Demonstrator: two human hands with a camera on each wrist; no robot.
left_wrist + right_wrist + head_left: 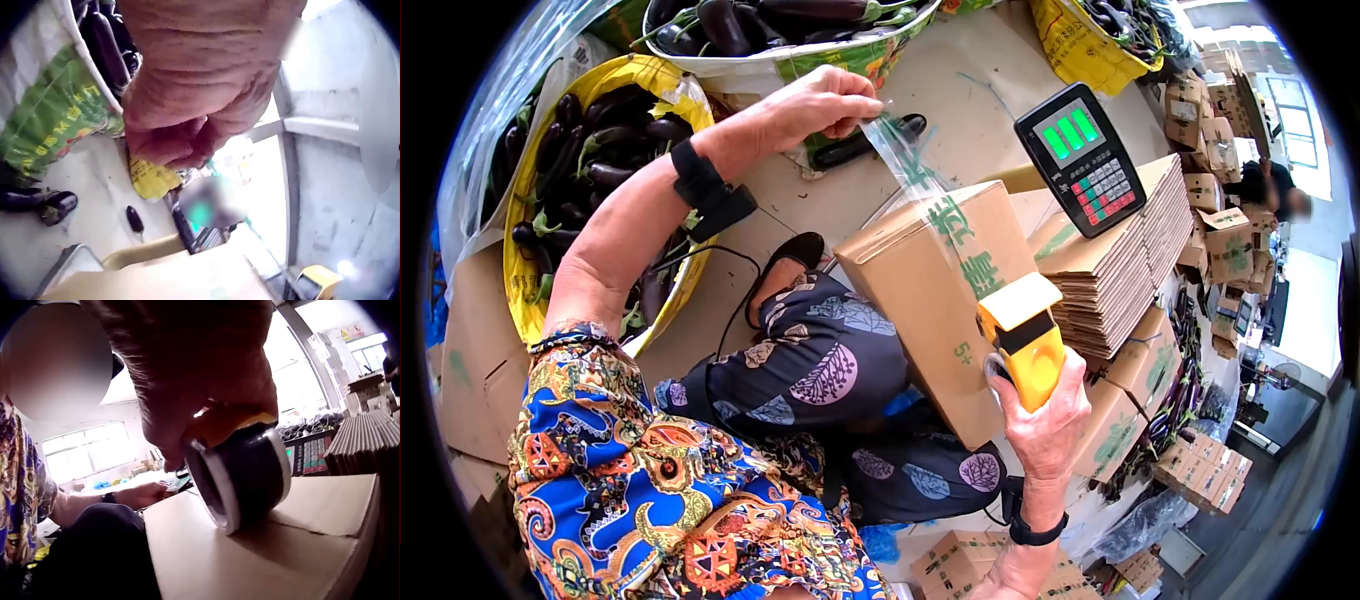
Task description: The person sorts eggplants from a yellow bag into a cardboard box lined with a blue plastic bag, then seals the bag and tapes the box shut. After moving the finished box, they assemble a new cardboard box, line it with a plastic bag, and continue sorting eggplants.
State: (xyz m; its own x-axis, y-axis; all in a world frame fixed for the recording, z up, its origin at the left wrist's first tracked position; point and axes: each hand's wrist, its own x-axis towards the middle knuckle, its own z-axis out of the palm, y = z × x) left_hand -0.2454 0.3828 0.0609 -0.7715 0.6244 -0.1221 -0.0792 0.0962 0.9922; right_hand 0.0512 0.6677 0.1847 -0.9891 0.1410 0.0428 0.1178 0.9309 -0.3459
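A cardboard box (905, 285) with green print leans at the person's knees. The left hand (825, 105) pinches the free end of a strip of clear tape (903, 160) beyond the box's far edge. From there the strip runs over the box to a yellow tape dispenser (1037, 365), gripped by the right hand (1045, 420) above the near end. In the right wrist view, the roll of tape (253, 478) sits right at the cardboard surface. Curled fingers of the left hand (187, 134) show in the left wrist view.
A scale display (1080, 160) with lit green digits stands behind the box, beside a stack of flattened cartons (1125, 260). Eggplants fill a yellow bag (520, 285) at left and other bags at the back. One eggplant (850, 150) lies on the floor.
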